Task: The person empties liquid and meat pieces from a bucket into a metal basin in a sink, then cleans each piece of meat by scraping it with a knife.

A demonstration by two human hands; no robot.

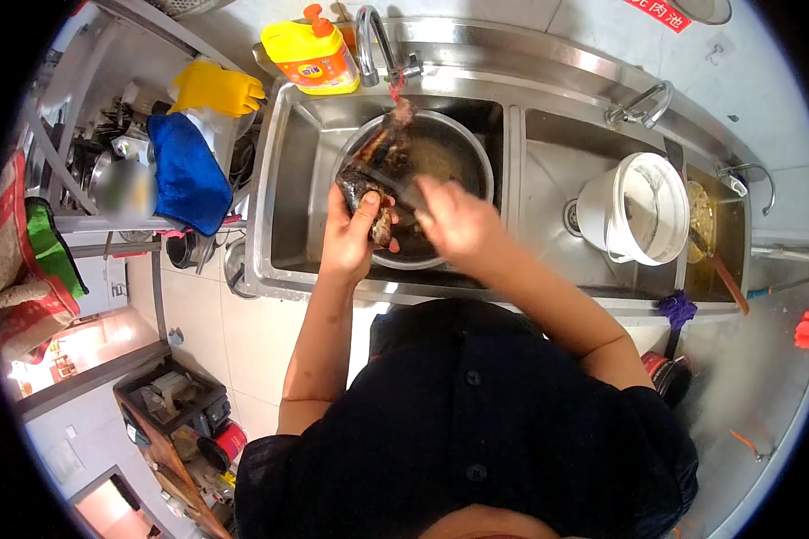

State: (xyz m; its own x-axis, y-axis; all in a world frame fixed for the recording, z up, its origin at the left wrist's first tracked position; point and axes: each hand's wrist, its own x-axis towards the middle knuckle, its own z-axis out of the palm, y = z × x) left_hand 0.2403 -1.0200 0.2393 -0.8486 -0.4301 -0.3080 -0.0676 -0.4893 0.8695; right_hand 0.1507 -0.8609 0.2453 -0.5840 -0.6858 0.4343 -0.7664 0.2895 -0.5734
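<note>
A dark, charred-looking piece of meat (386, 154) is gripped in the left hand (351, 220), its near end wrapped by the fingers and pressed by the thumb, the rest extended beyond the hand over a round metal basin (490, 166). A dark tool (403, 190) seems to be clasped in the right hand (458, 220), blurred and just beside the left; whether the meat is touched by it cannot be told. The basin is set beneath both hands in a sink compartment (301, 180). Ahead of the hands, a faucet (375, 45) and a yellow bottle (310, 58) are placed; well to the right of the right hand, a white bucket (595, 216) is stood in the next compartment.
</note>
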